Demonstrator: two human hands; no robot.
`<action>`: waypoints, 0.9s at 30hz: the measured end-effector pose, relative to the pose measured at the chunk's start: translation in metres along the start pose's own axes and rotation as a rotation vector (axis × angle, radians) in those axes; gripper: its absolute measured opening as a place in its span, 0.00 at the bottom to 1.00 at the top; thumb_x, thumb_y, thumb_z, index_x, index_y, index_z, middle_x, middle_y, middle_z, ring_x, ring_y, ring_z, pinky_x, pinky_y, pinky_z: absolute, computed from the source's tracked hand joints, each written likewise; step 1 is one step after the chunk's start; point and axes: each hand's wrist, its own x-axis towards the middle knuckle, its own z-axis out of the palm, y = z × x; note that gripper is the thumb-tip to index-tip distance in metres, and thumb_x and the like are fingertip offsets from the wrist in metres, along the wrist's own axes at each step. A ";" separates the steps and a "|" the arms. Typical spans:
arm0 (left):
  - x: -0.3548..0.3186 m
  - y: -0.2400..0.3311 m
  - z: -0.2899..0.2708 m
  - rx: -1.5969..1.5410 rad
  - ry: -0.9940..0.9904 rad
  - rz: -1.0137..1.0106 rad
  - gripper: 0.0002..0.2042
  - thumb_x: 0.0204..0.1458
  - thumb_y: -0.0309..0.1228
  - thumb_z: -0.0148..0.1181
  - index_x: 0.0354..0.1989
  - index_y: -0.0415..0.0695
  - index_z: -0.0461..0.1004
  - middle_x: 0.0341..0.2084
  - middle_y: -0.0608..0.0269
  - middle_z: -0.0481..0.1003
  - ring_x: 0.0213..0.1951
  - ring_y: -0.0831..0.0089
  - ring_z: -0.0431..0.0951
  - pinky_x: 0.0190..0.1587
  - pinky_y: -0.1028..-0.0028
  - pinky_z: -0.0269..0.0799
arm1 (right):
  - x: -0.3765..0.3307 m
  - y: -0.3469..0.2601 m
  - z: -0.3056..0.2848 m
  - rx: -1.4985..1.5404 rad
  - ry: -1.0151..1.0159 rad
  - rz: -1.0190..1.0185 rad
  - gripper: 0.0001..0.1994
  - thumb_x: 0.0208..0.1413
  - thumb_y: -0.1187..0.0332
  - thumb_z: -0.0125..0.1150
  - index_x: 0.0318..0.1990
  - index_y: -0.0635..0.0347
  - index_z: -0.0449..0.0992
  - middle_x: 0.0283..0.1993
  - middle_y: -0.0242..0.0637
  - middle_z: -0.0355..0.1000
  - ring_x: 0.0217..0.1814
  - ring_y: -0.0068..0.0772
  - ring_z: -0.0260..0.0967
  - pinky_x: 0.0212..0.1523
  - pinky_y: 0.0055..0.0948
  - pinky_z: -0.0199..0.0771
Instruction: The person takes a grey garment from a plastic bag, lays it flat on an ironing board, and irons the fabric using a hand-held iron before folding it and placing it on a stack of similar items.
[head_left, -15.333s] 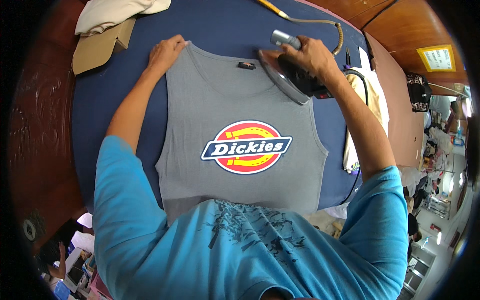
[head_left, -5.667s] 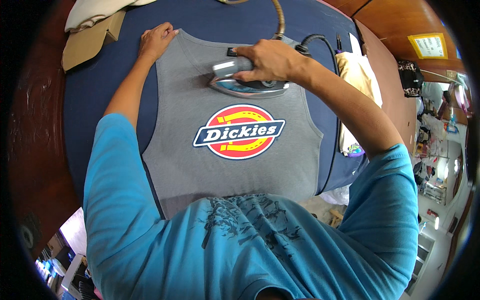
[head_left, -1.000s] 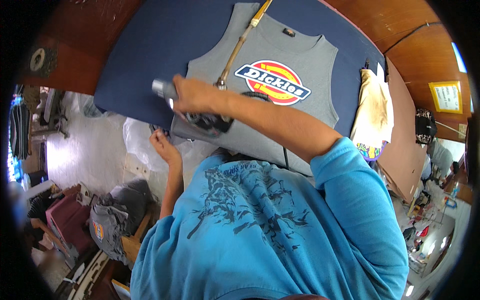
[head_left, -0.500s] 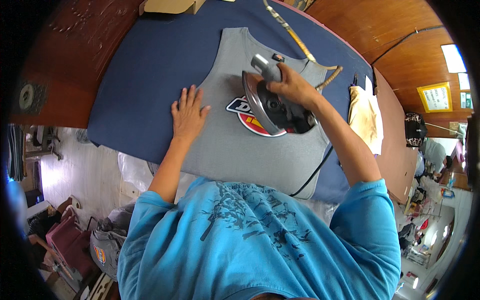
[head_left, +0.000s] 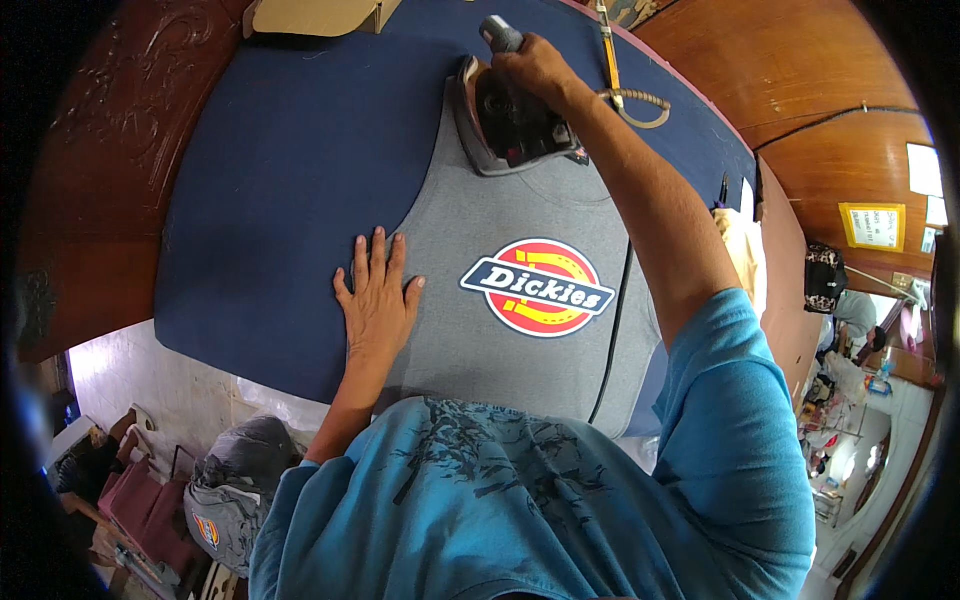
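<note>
A grey sleeveless shirt (head_left: 480,340) with a red, yellow and blue oval print lies flat on the dark blue ironing table (head_left: 270,180). My left hand (head_left: 378,300) rests palm down, fingers spread, on the shirt's left edge by the armhole. My right hand (head_left: 535,68) grips the handle of a steam iron (head_left: 505,125), which stands tipped up on the shirt's upper part near the neckline, its soleplate facing left. The iron's black cord (head_left: 615,330) trails down across the shirt's right side.
A cardboard piece (head_left: 315,15) lies at the table's far edge. A yellow ruler and a coiled cord (head_left: 640,100) sit at the far right. Pale folded cloth (head_left: 745,250) lies at the right edge. Bags (head_left: 235,490) stand on the floor at lower left. Wooden walls surround the table.
The iron has moved from the printed middle of the shirt up to its neckline. My left hand has slid to the shirt's left edge.
</note>
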 end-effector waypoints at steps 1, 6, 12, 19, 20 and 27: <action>0.001 0.000 -0.001 -0.005 -0.004 -0.005 0.28 0.55 0.45 0.43 0.64 0.50 0.51 0.65 0.58 0.46 0.66 0.59 0.41 0.59 0.47 0.37 | 0.004 -0.002 -0.001 -0.017 0.010 0.020 0.23 0.43 0.59 0.57 0.42 0.71 0.69 0.31 0.46 0.72 0.29 0.34 0.72 0.32 0.30 0.72; 0.000 -0.002 0.002 -0.001 0.014 0.004 0.28 0.55 0.45 0.43 0.63 0.50 0.51 0.64 0.58 0.46 0.66 0.59 0.40 0.59 0.47 0.37 | -0.014 0.000 0.000 -0.029 0.006 -0.017 0.25 0.44 0.59 0.58 0.45 0.71 0.67 0.34 0.47 0.71 0.31 0.34 0.71 0.33 0.29 0.72; 0.002 -0.002 0.002 0.060 0.017 -0.002 0.27 0.55 0.48 0.41 0.63 0.52 0.53 0.64 0.61 0.49 0.65 0.63 0.45 0.59 0.51 0.37 | -0.013 -0.009 -0.010 0.073 0.050 0.141 0.24 0.46 0.60 0.57 0.46 0.71 0.65 0.35 0.46 0.70 0.33 0.31 0.70 0.35 0.27 0.71; 0.002 -0.004 0.003 -0.015 0.000 -0.005 0.27 0.55 0.46 0.42 0.63 0.50 0.52 0.65 0.59 0.46 0.66 0.59 0.41 0.60 0.47 0.35 | 0.005 -0.025 0.009 -0.051 -0.058 -0.060 0.25 0.46 0.58 0.58 0.45 0.71 0.66 0.33 0.46 0.70 0.31 0.33 0.71 0.35 0.28 0.71; 0.001 -0.004 0.003 -0.016 -0.013 -0.014 0.27 0.55 0.46 0.42 0.63 0.50 0.52 0.65 0.59 0.46 0.66 0.59 0.41 0.59 0.47 0.35 | 0.008 -0.033 0.007 -0.038 -0.074 0.033 0.29 0.42 0.53 0.62 0.44 0.72 0.69 0.39 0.55 0.72 0.41 0.46 0.72 0.42 0.32 0.70; 0.002 -0.002 0.000 -0.030 -0.003 -0.008 0.27 0.56 0.45 0.40 0.63 0.51 0.52 0.64 0.60 0.47 0.66 0.59 0.42 0.59 0.46 0.33 | 0.022 -0.035 -0.012 0.113 0.075 -0.197 0.21 0.42 0.63 0.59 0.41 0.70 0.69 0.39 0.51 0.71 0.43 0.41 0.69 0.43 0.36 0.68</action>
